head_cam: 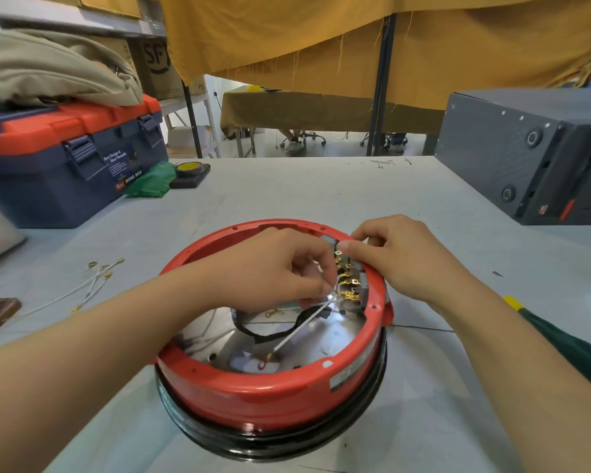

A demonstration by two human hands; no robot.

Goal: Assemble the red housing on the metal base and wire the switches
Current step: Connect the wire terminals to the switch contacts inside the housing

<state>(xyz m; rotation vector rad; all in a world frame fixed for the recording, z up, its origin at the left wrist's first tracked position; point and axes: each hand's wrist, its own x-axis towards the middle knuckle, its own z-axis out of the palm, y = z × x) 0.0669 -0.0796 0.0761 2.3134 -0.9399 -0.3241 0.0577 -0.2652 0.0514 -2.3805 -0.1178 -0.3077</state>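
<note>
Red housing (270, 390) is seated on black-rimmed metal base (273, 442), centre of grey table (321, 192). White wire (301, 327) is pinched by L hand (270, 271) fingertips, its upper end held at brass terminals of switch block (348, 278) on housing's inner R wall; ring lug end lies on shiny base plate. Switch block top is gripped by R hand (400, 257), thumb + fingers curled over rim. Spare white wires (93, 281) are seen L of housing, blue/red toolbox (69, 165) far L, green-handled tool (567, 339) at R edge

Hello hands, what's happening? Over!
Left hand pinching white wire at switch terminals. Right hand steadying switch block on red housing. Nothing blocking.
</note>
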